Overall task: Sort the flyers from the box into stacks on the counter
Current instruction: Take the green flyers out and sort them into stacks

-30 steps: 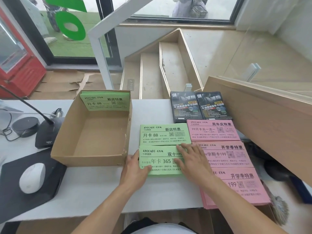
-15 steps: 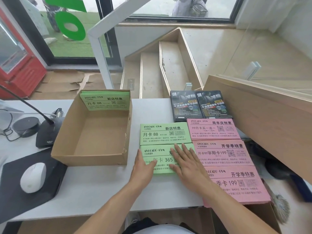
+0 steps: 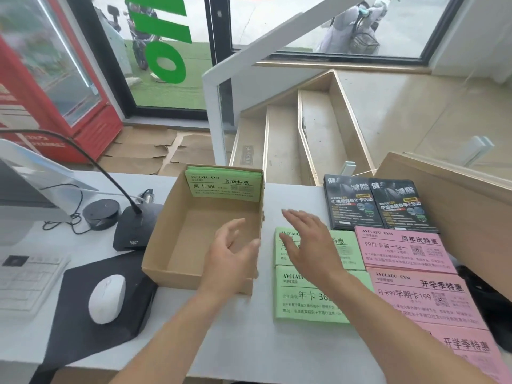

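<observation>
A cardboard box [image 3: 205, 234] sits left on the counter [image 3: 291, 195], with green flyers [image 3: 224, 184] leaning against its far wall, probably the last to sort. Both the left hand [image 3: 230, 261] and right hand [image 3: 307, 242] hover open and empty. Sorted stacks [image 3: 410, 250] lie right.

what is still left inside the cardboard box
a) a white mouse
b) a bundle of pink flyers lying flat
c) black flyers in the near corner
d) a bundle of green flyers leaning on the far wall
d: a bundle of green flyers stands against the far wall of the cardboard box, while the pink flyers and black flyers lie out on the counter.
</observation>
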`<state>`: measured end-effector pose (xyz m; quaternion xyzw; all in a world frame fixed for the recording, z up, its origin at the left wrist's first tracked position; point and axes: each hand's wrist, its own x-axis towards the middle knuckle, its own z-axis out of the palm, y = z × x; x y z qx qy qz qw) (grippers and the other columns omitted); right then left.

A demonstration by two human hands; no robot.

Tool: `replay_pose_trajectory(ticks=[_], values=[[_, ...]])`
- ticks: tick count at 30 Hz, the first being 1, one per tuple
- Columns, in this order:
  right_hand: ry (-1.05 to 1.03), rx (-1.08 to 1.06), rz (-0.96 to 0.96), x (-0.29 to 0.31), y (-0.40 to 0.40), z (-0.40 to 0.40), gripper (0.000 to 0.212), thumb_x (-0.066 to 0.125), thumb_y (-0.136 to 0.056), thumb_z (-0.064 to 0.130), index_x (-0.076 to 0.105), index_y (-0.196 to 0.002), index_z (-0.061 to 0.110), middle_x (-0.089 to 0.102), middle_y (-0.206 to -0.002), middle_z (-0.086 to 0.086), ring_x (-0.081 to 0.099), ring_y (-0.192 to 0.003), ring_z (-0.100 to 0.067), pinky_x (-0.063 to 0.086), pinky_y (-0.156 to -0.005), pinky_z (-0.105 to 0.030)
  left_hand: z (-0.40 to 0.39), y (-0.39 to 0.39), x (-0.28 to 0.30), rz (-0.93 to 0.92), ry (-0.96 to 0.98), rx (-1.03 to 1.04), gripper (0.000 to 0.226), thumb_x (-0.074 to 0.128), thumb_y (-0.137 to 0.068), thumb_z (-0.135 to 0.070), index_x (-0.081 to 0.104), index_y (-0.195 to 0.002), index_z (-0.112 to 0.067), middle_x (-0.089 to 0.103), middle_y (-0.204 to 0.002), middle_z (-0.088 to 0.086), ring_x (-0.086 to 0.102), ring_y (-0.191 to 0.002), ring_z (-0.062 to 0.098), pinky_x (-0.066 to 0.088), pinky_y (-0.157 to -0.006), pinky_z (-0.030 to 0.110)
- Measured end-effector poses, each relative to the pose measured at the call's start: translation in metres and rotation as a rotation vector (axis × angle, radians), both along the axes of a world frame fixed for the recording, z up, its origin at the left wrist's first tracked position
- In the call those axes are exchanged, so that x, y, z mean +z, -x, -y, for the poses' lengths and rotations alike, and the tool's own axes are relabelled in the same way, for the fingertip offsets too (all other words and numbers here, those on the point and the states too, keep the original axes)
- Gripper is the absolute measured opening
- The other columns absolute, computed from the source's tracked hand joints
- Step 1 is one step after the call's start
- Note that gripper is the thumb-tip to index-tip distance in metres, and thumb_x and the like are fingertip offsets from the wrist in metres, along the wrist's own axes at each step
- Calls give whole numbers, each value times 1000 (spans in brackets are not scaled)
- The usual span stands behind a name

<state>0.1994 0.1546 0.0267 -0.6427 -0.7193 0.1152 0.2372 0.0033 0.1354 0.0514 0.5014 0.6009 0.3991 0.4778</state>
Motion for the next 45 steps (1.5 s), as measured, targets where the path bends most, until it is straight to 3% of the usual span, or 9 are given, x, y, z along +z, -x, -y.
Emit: replay_pose_trajectory(ticks=[7,10,16,22,25,28,33,38,45], values=[[110,143,281,14,94,-101,68,48,-101,37,18,-161,23,21,-166,3,17,-152,-19,4,-126,-38,-76,76,-18,-108,164,47,56,76,-89,-30,51,-139,-28,54,-138,-10,53,-121,6,38,-94,26],[167,156,431,13,113,-138,74,51,-99,33,14,-161,18,20,-166,-2,21,-150,-24,7,-125,-40,-106,86,-23,-106,197,23,60,75,-90,-30,48,-144,-24,53,-138,-5,49,-117,7,35,-96,25],[141,165,632,-2,130,-182,74,49,-91,22,19,-158,8,33,-156,-11,32,-141,-31,16,-124,-43,-164,95,-43,-23,226,43,68,76,-89,-32,44,-149,-23,48,-151,-2,46,-136,15,38,-107,31],[86,111,586,-24,133,-177,72,57,-83,12,37,-152,9,43,-153,-10,42,-140,-31,28,-121,-48,-194,89,-62,200,283,79,75,74,-90,-24,36,-154,-23,50,-150,-4,49,-134,14,38,-117,42],[-76,89,608,-27,128,-177,57,56,-74,6,64,-130,12,61,-137,-10,58,-124,-32,46,-107,-49,-196,86,-68,251,292,90,74,72,-91,-19,36,-155,-23,50,-151,-5,47,-136,12,38,-117,43],[-250,156,643,-27,122,-175,47,45,-74,6,73,-110,18,67,-120,-7,63,-104,-31,51,-89,-44,-196,87,-74,269,284,91,71,71,-90,-16,39,-153,-24,51,-149,-7,48,-136,11,38,-117,42],[-181,127,598,-21,126,-177,43,41,-79,3,72,-102,22,67,-92,0,63,-83,-25,46,-71,-36,-197,89,-74,298,273,57,70,69,-89,-12,41,-152,-25,52,-149,-8,47,-137,10,38,-118,42],[124,63,527,-7,134,-190,36,51,-86,4,57,-117,22,68,-106,1,66,-96,-27,40,-71,-36,-199,91,-69,339,269,14,91,72,-72,-27,36,-156,-23,45,-155,-7,43,-141,9,35,-119,43],[107,20,317,39,119,-200,36,53,-92,9,54,-123,28,67,-114,7,63,-85,-25,42,-67,-36,-184,101,-52,333,206,30,96,80,-62,-49,43,-149,-35,56,-139,-20,49,-132,3,39,-117,43]])
